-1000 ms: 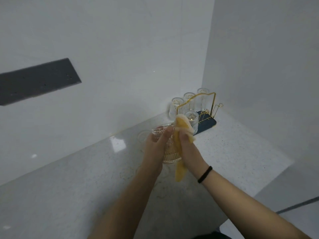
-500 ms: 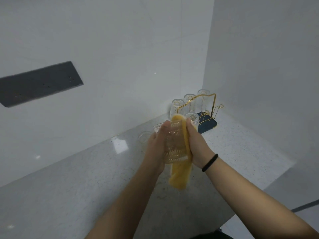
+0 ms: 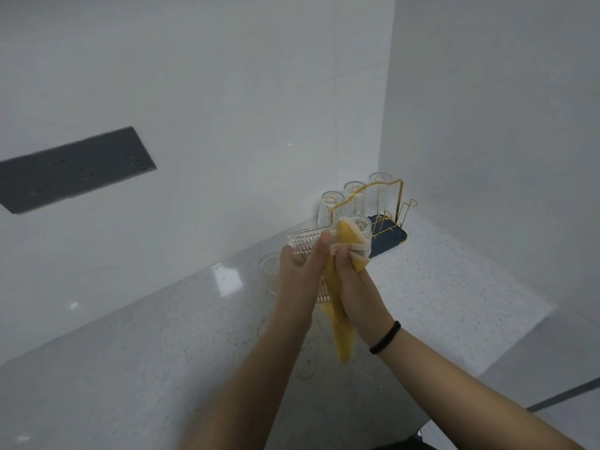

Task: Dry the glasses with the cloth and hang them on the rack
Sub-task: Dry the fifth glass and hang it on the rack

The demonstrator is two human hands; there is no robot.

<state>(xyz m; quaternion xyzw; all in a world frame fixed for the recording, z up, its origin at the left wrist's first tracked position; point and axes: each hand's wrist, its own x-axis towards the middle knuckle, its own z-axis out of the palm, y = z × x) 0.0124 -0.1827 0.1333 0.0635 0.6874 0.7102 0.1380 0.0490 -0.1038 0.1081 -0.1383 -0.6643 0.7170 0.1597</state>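
Above the worktop, the left hand grips the ribbed glass to steady it while the right hand pinches the yellow cloth, seemingly wiping inside before it goes on the rack.

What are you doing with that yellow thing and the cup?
A person is drying a glass. The left hand holds the glass up over the counter, and the right hand rubs it with the yellow cloth. Four glasses already sit upside down on the gold rack in the corner. One more glass waits on the counter behind the hands.
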